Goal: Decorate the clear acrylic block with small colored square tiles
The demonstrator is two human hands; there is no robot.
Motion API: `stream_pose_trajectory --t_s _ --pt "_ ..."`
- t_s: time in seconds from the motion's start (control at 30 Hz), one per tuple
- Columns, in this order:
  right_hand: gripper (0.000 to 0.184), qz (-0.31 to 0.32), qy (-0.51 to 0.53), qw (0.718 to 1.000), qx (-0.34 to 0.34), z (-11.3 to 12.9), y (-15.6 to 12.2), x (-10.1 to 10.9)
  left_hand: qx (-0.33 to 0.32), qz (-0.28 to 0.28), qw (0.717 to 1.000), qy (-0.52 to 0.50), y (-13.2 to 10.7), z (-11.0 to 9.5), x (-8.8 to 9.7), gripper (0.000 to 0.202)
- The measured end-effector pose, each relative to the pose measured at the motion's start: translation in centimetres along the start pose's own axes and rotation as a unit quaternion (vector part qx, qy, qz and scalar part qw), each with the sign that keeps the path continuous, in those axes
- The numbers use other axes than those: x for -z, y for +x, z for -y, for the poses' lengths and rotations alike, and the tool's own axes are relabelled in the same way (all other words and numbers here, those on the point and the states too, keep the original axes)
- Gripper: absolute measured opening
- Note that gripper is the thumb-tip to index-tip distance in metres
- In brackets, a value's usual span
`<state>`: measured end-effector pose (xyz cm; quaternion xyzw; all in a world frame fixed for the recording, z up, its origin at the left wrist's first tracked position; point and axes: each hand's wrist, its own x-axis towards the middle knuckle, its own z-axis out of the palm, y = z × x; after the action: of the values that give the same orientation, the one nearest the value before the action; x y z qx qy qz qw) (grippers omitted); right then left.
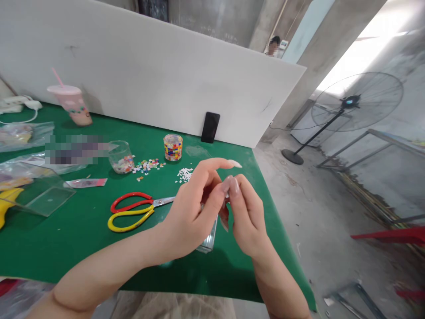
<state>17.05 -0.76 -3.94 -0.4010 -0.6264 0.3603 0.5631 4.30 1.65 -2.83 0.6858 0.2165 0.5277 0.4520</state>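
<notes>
My left hand [194, 208] and my right hand [249, 212] meet above the green table, thumb tips pressed together. Both are closed in a pinch around a small white piece [227, 195], mostly covered by the fingers; its exact kind does not show. My left index finger arches over the top. Below the hands lies a clear, shiny box-like object [209, 241], partly hidden. A pile of small white tiles [184, 175] lies just beyond my left hand. Scissors [133, 212] with one red and one yellow handle rest to the left, tips hidden behind that hand.
A round container covered in coloured tiles [173, 148] stands behind the loose coloured tiles [148, 166]. Left are a clear cup [121, 158], a clear plastic box [49, 199] and a pink drink cup [73, 106]. A phone [210, 127] leans on the white board [149, 79].
</notes>
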Motion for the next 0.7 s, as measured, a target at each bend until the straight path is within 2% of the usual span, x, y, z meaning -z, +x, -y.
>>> stream_pose_trajectory --t_s 0.07,0.13,0.33,0.43,0.5,0.57,0.63,0.7 --pt "0.031 0.000 0.025 1.000 -0.010 -0.1 0.1 0.0 -0.003 -0.027 0.999 0.018 0.1 0.1 -0.1 0.009" --pt "0.032 0.006 0.070 0.997 -0.031 -0.2 0.2 0.0 -0.006 -0.047 0.998 0.039 0.1 0.2 -0.1 0.011" --pt "0.038 0.080 0.234 0.964 -0.100 -0.5 0.5 -0.2 0.038 -0.020 0.996 0.080 0.3 0.1 0.0 0.024" --pt "0.037 0.068 0.221 0.967 -0.105 -0.3 0.6 0.0 0.000 -0.018 0.990 0.143 0.6 -0.3 0.4 0.023" --pt "0.038 0.054 0.202 0.972 -0.104 -0.1 0.7 0.3 -0.048 0.010 0.980 0.191 0.8 -0.6 0.9 0.022" --pt "0.039 0.049 0.193 0.974 -0.109 0.1 0.8 0.6 -0.106 0.065 0.960 0.250 0.9 -0.9 1.6 0.021" --pt "0.040 0.056 0.195 0.973 -0.111 0.2 0.9 0.9 -0.162 0.122 0.925 0.323 1.0 -1.2 2.1 0.019" --pt "0.040 0.066 0.197 0.973 -0.105 0.3 1.1 1.1 -0.211 0.156 0.884 0.386 1.1 -1.3 2.5 0.018"
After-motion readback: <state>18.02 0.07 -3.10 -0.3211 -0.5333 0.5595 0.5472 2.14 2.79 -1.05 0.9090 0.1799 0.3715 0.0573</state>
